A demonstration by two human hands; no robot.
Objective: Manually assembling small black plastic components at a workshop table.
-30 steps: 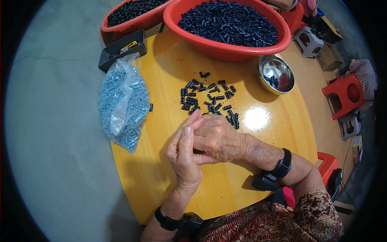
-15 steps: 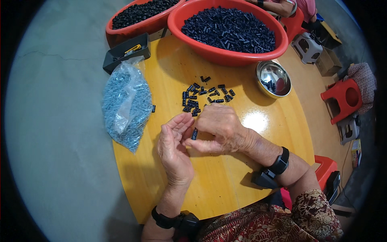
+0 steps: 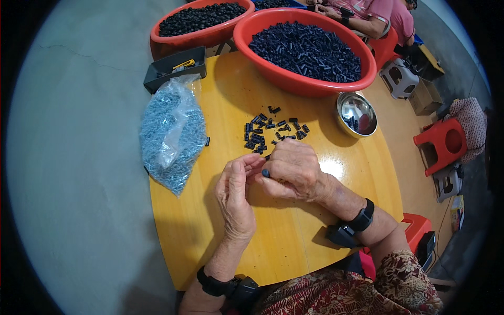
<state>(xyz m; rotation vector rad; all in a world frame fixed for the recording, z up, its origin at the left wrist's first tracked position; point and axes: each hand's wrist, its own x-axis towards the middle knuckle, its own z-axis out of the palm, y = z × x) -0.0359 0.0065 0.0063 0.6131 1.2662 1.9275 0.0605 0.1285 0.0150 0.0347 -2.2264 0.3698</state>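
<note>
**Small black part pinched between both hands over the bench**

Head view: left hand [image 3: 235, 195] and right hand [image 3: 292, 170] meet above the round yellow bench [image 3: 294, 247], fingertips pinching one small black plastic part [image 3: 265, 172] between them. Loose pile of the same parts [image 3: 270, 131] lies just beyond the hands. Plastic bag of small bluish pieces [image 3: 170, 134] to the left, steel bowl [image 3: 356, 114] to the right, red tub of black parts [image 3: 307, 50] at the far edge.

Judgement: the part looks light, stiff and smooth, easy to fumble; best taken by fingertip pinch across its short sides. Likely not fragile.
</note>
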